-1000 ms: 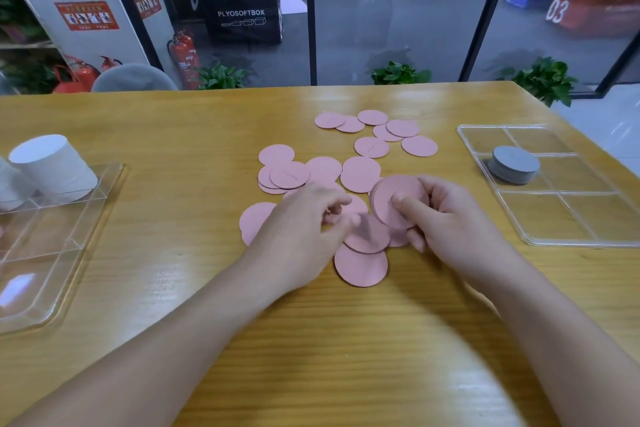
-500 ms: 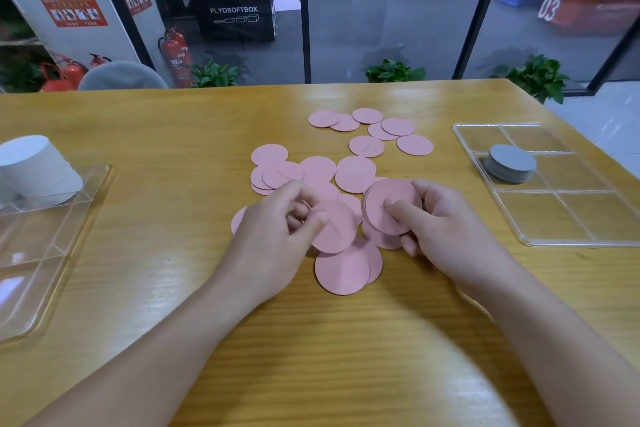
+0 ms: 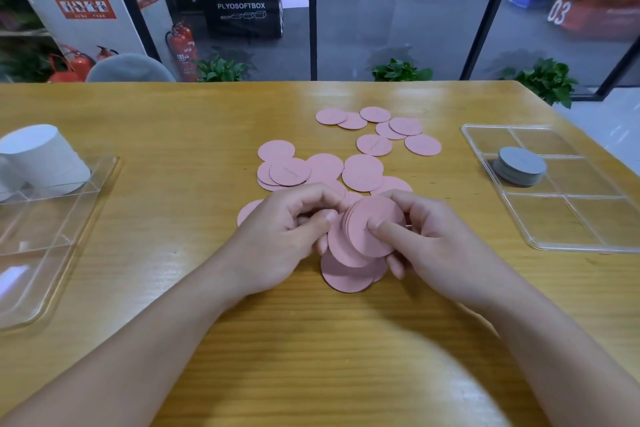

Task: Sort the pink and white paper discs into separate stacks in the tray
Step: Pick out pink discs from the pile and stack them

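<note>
Right hand [image 3: 426, 246] pinches pink discs [image 3: 375, 230], left hand [image 3: 280, 236] touching

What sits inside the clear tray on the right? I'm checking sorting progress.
In the right tray, one short stack of grey discs sits in a middle-left compartment. The other compartments show only table through the plastic. No pink discs there.

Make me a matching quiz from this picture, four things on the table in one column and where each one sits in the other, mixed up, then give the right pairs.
Things
1. stack of grey paper discs
2. tall stack of white paper discs
3. small bundle of pink paper discs
4. loose pink paper discs

Places
A. held in the right hand
B. in the clear plastic tray on the right
C. spread flat on the wooden table
D. at the clear plastic tray on the left

Pairs: 1-B, 2-D, 3-A, 4-C
</note>
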`<state>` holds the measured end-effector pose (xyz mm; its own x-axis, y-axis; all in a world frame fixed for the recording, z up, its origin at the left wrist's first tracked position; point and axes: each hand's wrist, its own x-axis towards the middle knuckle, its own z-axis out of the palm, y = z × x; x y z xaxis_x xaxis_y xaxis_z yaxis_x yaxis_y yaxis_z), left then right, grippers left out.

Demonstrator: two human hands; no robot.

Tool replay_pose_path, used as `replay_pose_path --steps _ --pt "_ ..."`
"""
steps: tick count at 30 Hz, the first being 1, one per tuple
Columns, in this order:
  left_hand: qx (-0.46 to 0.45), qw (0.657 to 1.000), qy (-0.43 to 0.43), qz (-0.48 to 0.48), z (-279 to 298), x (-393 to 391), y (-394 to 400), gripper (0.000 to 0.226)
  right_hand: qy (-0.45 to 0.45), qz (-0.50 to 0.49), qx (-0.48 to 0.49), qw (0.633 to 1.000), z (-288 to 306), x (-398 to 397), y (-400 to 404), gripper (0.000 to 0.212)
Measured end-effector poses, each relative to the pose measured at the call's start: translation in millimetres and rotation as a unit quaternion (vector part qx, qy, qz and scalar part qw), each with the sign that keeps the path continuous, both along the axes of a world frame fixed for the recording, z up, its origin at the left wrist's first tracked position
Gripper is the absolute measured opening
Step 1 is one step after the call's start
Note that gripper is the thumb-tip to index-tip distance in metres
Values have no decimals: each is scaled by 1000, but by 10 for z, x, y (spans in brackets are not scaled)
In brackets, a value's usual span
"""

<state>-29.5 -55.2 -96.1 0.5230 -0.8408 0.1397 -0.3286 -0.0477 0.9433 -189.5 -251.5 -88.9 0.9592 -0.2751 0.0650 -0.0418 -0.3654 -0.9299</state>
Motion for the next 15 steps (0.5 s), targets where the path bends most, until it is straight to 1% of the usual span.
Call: replay_pose_path --steps 3,5,7,8,9,11,12,13,14,15 --pt "-2 1000 8 -8 15 -46 4 29 6 26 -24 999 -26 8 14 18" --pt "-22 999 36 10 22 -58 8 34 7 19 -36 999 -45 13 -10 22" --pt "-33 998 49 33 26 -41 19 34 12 1 -40 999 -61 17 -48 28" --pt "-24 998 28 42 28 -34 34 30 14 -10 -38 999 -63 16 -60 28" --pt "-1 999 -14 48 29 -32 50 25 13 -24 -32 999 -60 13 -66 26" --pt "86 986 -137 43 30 -57 88 15 15 -58 -11 998 -47 17 -68 21" --pt "141 970 -194 29 31 -83 96 21 19 -75 1 997 -42 23 -72 21" --pt "191 953 -235 12 31 -108 102 32 23 -89 12 996 -35 29 -77 21" --pt "228 940 -253 -4 30 -129 103 42 23 -98 24 995 -32 33 -78 22" --pt "243 936 -256 -14 31 -142 99 48 22 -102 36 994 -35 36 -80 24"
